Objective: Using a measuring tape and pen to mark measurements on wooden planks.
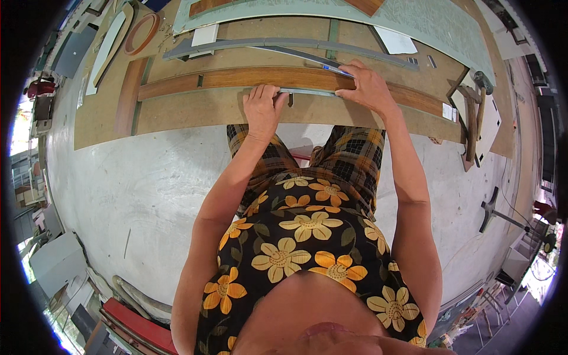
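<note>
A long brown wooden plank (254, 77) lies across the board in front of me, with a small dark notch toward its left part. Along its near edge runs a thin grey-blue strip (309, 92). My left hand (260, 110) pinches the strip's left end, its fingertips resting on the plank edge. At the strip's other end is the thumb of my right hand (368, 89), and a blue and white pen (337, 71) is held in that hand's fingers, tip hidden. A small dark piece (290, 100) sits just right of my left thumb.
A shorter wooden piece (131, 97) crosses the plank's left end. Beyond lie long grey strips (236, 43) and a pale green panel (408, 23). A hammer (480, 97) rests at the right. An orange-brown ring (142, 34) lies far left.
</note>
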The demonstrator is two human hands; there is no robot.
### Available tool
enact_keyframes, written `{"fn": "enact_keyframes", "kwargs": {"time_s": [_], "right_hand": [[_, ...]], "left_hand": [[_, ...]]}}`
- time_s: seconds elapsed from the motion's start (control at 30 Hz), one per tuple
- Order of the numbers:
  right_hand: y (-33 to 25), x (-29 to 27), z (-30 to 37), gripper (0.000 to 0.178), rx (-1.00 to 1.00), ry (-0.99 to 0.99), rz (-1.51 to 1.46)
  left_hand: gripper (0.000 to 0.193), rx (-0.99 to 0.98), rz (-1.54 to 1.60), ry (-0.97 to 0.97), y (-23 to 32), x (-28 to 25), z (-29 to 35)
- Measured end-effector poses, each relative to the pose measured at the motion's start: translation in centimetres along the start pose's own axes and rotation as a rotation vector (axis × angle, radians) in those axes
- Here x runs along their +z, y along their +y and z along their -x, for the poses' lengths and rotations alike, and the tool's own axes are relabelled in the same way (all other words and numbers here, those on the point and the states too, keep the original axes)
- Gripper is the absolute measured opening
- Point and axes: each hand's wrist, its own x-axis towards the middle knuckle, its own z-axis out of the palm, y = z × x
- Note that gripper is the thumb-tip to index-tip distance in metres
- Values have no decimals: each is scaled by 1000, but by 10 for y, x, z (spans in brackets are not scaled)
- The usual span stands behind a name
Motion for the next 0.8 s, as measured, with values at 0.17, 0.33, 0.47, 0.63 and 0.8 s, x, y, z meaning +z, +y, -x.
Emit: {"fn": "enact_keyframes", "kwargs": {"time_s": [0.17, 0.33, 0.47, 0.63, 0.8], "right_hand": [[3, 2, 0, 61, -8, 9, -1], [5, 4, 2, 61, -63, 46, -32], [9, 5, 2, 61, -55, 32, -50], [5, 3, 2, 61, 3, 5, -74], [7, 4, 2, 61, -6, 19, -68]], "left_hand": [[25, 5, 19, -40, -1, -4, -1], [21, 2, -5, -15, -8, -4, 4], [18, 26, -74, 6, -17, -2, 7], [17, 11, -62, -10, -20, -7, 10], [48, -11, -90, -29, -10, -15, 8]]}}
